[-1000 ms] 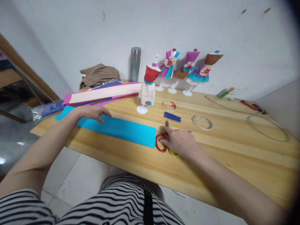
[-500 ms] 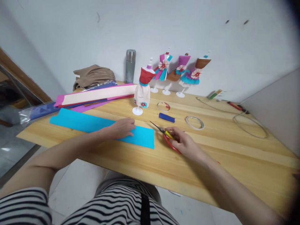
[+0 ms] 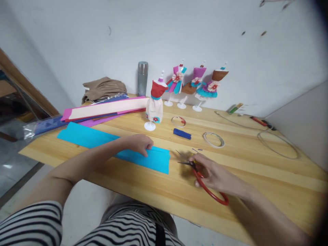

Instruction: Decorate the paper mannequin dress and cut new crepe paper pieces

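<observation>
A long blue crepe paper strip (image 3: 153, 160) lies across the front of the wooden table. My left hand (image 3: 139, 144) rests over its right part, fingers curled in and closed at the upper edge, seemingly pinching the paper. To the right of the strip's cut end, my right hand (image 3: 208, 172) holds red-handled scissors (image 3: 211, 194). Their blades are spread and point left, just short of the paper. Beyond my left hand stands a small dress form (image 3: 156, 108) in a red top and pale skirt.
More dress forms (image 3: 197, 83) stand along the wall beside a flask (image 3: 142, 79). Folded crepe papers (image 3: 102, 107) and brown cloth (image 3: 105, 89) lie at the back left. A blue roll (image 3: 182, 133), a white wire coil (image 3: 213, 140) and a glue gun (image 3: 258, 121) are farther right.
The scissors have opened and turned in my right hand, which moved slightly down and right. My left hand has curled its fingers at the strip's upper edge. The view has tilted up slightly.
</observation>
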Motion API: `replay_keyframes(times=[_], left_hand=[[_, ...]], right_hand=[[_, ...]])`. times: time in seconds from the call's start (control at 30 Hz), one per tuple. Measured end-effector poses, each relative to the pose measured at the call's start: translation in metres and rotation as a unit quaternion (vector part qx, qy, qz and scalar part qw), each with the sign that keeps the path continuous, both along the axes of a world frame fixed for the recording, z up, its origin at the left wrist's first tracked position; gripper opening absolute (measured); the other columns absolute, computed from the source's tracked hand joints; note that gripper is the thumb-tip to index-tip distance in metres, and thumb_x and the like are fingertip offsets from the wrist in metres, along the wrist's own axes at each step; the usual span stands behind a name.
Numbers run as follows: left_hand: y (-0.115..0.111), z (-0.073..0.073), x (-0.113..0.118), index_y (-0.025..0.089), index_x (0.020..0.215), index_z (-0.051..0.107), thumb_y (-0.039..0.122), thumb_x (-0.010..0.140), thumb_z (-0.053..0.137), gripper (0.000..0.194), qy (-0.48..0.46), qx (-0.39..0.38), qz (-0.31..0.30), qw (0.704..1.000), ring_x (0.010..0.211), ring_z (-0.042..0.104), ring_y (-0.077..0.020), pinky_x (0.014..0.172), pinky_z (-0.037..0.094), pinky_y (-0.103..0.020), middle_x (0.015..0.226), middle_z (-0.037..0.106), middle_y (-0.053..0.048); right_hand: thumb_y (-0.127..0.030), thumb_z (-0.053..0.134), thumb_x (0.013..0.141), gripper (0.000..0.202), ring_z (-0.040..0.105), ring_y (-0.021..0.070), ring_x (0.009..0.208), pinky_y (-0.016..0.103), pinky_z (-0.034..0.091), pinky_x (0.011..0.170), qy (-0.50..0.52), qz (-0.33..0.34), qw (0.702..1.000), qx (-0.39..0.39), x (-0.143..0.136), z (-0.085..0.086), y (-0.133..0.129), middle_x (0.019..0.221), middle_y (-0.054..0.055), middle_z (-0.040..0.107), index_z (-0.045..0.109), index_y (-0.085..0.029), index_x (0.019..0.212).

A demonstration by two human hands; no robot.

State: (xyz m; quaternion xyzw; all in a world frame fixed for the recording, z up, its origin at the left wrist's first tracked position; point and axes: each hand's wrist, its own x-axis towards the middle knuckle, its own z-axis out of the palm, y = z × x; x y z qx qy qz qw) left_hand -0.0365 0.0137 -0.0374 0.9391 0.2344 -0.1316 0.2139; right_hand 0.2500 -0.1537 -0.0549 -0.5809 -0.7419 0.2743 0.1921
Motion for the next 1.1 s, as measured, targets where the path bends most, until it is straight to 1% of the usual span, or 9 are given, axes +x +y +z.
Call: replay_keyframes(times=[0.17,0.27,0.37,0.5,0.67,0.8,0.93,1.03,1.1], left_hand=[[0.009,-0.001,0.006,0.018,0.068,0.055,0.017,0.070,0.072,0.017,-0.036,-0.050,-0.035,0.997,0.069,0.054,-0.0150,0.061,0.038,-0.026,0.069,0.059,0.002],[0.013,-0.005,0.007,0.018,0.063,0.051,0.015,0.070,0.071,0.022,-0.050,-0.069,-0.035,0.996,0.063,0.050,-0.0133,0.059,0.037,-0.025,0.063,0.054,0.003],[0.013,-0.009,0.007,0.018,0.064,0.052,0.016,0.071,0.070,0.020,-0.056,-0.034,-0.008,0.998,0.064,0.050,-0.0134,0.059,0.035,-0.026,0.065,0.056,0.002],[0.013,-0.016,0.005,0.018,0.071,0.057,0.019,0.075,0.068,0.012,-0.054,0.038,0.035,0.997,0.069,0.053,-0.0154,0.059,0.033,-0.027,0.073,0.063,0.000],[0.016,-0.021,-0.002,0.018,0.081,0.063,0.021,0.079,0.068,0.006,-0.055,0.055,0.046,0.996,0.076,0.059,-0.0178,0.064,0.039,-0.028,0.082,0.068,-0.002],[0.009,-0.018,-0.009,0.019,0.097,0.067,0.027,0.083,0.068,0.016,-0.057,0.061,0.079,0.993,0.090,0.063,-0.0218,0.077,0.047,-0.032,0.095,0.071,-0.005],[-0.007,-0.014,-0.024,0.013,0.113,0.064,0.027,0.086,0.065,0.030,-0.060,0.121,0.136,0.981,0.115,0.057,-0.0309,0.096,0.045,-0.040,0.121,0.064,-0.017],[-0.015,-0.014,-0.038,0.013,0.116,0.062,0.028,0.090,0.061,0.031,-0.034,0.139,0.168,0.975,0.114,0.057,-0.0319,0.097,0.045,-0.042,0.122,0.062,-0.018],[-0.017,-0.015,-0.048,0.015,0.117,0.060,0.026,0.089,0.061,0.030,-0.021,0.140,0.170,0.975,0.113,0.057,-0.0303,0.097,0.046,-0.042,0.121,0.062,-0.016]], right_hand=[[-0.028,0.070,0.072,0.026,0.062,0.0222,0.075,0.038,0.054,0.071,-0.011,0.022,0.999,-0.020,-0.002,0.003,-0.002,0.093,0.006,0.065,0.063,-0.025,0.097],[-0.032,0.069,0.075,0.023,0.062,0.0216,0.072,0.037,0.054,0.068,-0.009,0.026,1.000,0.005,-0.001,-0.005,0.003,0.089,0.005,0.065,0.062,-0.025,0.097],[-0.040,0.069,0.075,0.031,0.062,0.0224,0.070,0.038,0.054,0.066,0.005,-0.011,0.999,0.050,-0.001,-0.015,0.015,0.084,0.005,0.065,0.061,-0.024,0.101],[-0.048,0.068,0.077,0.039,0.065,0.0246,0.075,0.039,0.055,0.070,0.028,-0.047,0.995,0.078,-0.006,-0.023,0.036,0.088,0.006,0.069,0.060,-0.023,0.106],[-0.048,0.066,0.078,0.037,0.066,0.0268,0.078,0.040,0.055,0.071,0.039,-0.059,0.991,0.113,-0.022,-0.027,0.054,0.090,0.009,0.070,0.062,-0.020,0.102],[-0.044,0.065,0.080,0.034,0.060,0.0219,0.066,0.037,0.052,0.063,0.040,-0.062,0.981,0.180,-0.034,-0.036,0.057,0.078,0.005,0.063,0.064,-0.019,0.103],[-0.040,0.064,0.083,0.031,0.054,0.0179,0.057,0.033,0.047,0.055,0.045,-0.025,0.972,0.231,-0.035,-0.050,0.056,0.070,0.001,0.056,0.064,-0.020,0.107],[-0.038,0.064,0.086,0.029,0.054,0.0184,0.058,0.033,0.047,0.055,0.057,-0.003,0.964,0.259,-0.029,-0.060,0.055,0.073,0.003,0.058,0.063,-0.022,0.110],[-0.039,0.065,0.086,0.030,0.055,0.0190,0.059,0.034,0.048,0.055,0.060,-0.011,0.963,0.263,-0.023,-0.066,0.055,0.079,0.004,0.061,0.062,-0.024,0.113]])
